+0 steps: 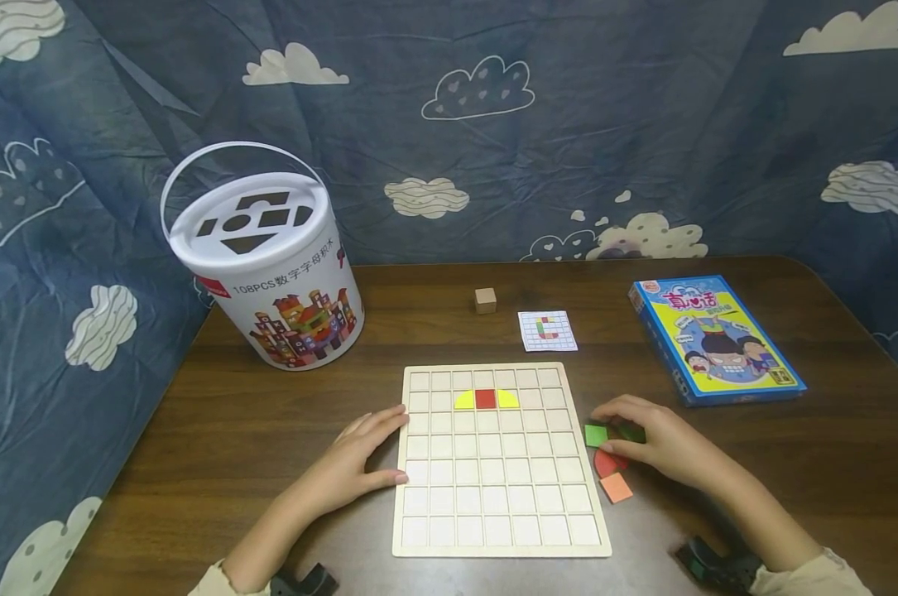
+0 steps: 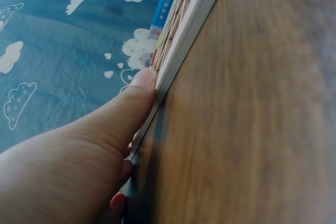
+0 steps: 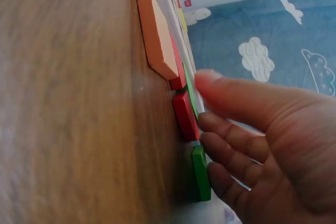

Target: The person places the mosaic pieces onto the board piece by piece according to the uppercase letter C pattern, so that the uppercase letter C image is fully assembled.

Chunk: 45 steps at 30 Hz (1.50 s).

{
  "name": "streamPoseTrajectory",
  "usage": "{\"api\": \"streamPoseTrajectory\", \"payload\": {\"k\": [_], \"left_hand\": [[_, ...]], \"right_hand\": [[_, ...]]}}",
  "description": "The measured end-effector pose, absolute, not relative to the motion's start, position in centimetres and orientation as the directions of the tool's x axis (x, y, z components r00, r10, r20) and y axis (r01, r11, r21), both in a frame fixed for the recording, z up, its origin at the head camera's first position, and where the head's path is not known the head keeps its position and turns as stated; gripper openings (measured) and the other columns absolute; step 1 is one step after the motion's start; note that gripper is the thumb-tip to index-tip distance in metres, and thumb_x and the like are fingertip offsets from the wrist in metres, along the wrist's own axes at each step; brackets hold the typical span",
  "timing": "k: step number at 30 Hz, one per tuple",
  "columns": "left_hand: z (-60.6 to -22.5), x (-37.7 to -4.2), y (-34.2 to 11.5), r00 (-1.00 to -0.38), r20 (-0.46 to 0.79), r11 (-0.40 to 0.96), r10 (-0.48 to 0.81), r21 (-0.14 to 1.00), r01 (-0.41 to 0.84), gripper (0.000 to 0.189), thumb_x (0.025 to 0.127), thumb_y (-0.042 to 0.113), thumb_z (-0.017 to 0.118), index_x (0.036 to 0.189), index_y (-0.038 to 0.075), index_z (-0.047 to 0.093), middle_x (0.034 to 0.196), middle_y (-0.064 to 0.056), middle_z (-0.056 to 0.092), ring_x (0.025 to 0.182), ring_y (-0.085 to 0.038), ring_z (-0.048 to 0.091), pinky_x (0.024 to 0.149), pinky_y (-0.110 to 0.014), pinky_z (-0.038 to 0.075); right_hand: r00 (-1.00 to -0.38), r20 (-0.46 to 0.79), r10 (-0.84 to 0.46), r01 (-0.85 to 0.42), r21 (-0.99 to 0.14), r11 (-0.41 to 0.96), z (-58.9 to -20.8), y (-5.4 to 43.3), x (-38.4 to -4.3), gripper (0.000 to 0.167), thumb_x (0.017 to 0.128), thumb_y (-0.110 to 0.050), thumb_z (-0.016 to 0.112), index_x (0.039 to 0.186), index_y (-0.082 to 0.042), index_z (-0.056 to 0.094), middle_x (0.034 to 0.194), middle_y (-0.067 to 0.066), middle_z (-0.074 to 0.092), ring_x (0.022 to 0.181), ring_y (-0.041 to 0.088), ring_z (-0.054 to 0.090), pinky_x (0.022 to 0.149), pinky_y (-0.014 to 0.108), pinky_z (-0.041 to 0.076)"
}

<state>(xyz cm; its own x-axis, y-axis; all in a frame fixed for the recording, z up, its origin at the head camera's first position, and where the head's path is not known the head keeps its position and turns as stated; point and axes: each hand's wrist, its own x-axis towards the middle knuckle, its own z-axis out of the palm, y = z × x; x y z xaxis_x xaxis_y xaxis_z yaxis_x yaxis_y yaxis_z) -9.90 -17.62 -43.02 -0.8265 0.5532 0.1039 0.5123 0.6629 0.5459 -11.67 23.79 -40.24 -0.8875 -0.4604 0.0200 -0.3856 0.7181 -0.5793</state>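
Note:
A pale wooden grid board [image 1: 501,501] lies on the table. In its second row from the top, a red square [image 1: 485,399] sits between two yellow curved pieces [image 1: 464,401]. My left hand [image 1: 355,459] rests at the board's left edge, thumb and fingertips against the rim. Beyond the right edge, my right hand [image 1: 660,443] is over loose pieces, its fingers loosely bent. Around it lie a light green square [image 1: 596,436], red pieces [image 3: 186,116], an orange square [image 1: 616,487] and a darker green piece [image 3: 200,174] partly hidden by the hand in the head view.
Behind the board lie a pattern card [image 1: 560,341] and a small wooden cube [image 1: 485,300]. A white lidded bucket [image 1: 285,273] stands at the back left. At the right is a blue and yellow box [image 1: 717,339]. A dark cloud-printed cloth [image 1: 389,116] hangs behind the table.

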Motion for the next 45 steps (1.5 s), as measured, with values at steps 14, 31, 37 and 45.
{"api": "streamPoseTrajectory", "payload": {"k": [14, 31, 37, 45], "left_hand": [[-43.0, -9.8, -17.6, -0.834, 0.092, 0.673, 0.544, 0.547, 0.499, 0.073, 0.078, 0.051, 0.060, 0.137, 0.013, 0.038, 0.143, -0.003, 0.031, 0.129, -0.024, 0.027, 0.105, -0.048, 0.017], [-43.1, -9.8, -17.7, -0.838, 0.094, 0.676, 0.537, 0.546, 0.495, 0.073, 0.078, 0.052, 0.059, 0.136, 0.014, 0.039, 0.143, -0.002, 0.031, 0.129, -0.025, 0.027, 0.104, -0.050, 0.018], [-43.0, -9.8, -17.6, -0.834, 0.095, 0.673, 0.543, 0.545, 0.500, 0.074, 0.078, 0.053, 0.059, 0.137, 0.013, 0.038, 0.143, -0.002, 0.030, 0.129, -0.024, 0.026, 0.104, -0.049, 0.018], [-43.1, -9.9, -17.6, -0.831, 0.102, 0.673, 0.547, 0.537, 0.509, 0.073, 0.078, 0.053, 0.059, 0.136, 0.014, 0.039, 0.143, -0.002, 0.031, 0.129, -0.024, 0.027, 0.105, -0.047, 0.017]], "right_hand": [[-0.874, 0.108, -0.474, -0.454, -0.529, 0.717, -40.8, 23.0, -11.6, 0.026, 0.075, -0.010, 0.072, 0.100, -0.012, 0.065, 0.096, -0.008, 0.056, 0.087, 0.011, 0.051, 0.077, 0.036, 0.048], [-0.882, 0.162, -0.442, -0.453, -0.546, 0.705, -39.1, 22.0, -11.8, 0.027, 0.078, -0.016, 0.070, 0.104, -0.011, 0.063, 0.100, -0.002, 0.059, 0.092, 0.018, 0.056, 0.078, 0.040, 0.049], [-0.843, 0.263, -0.469, -0.530, -0.553, 0.643, -37.3, 19.6, -11.6, 0.028, 0.077, -0.013, 0.071, 0.104, -0.011, 0.063, 0.102, -0.004, 0.059, 0.095, 0.015, 0.056, 0.078, 0.037, 0.049], [-0.773, 0.371, -0.514, -0.628, -0.564, 0.537, -36.2, 14.8, -11.8, 0.027, 0.078, -0.014, 0.070, 0.104, -0.011, 0.064, 0.103, -0.007, 0.058, 0.096, 0.011, 0.054, 0.081, 0.033, 0.048]]}}
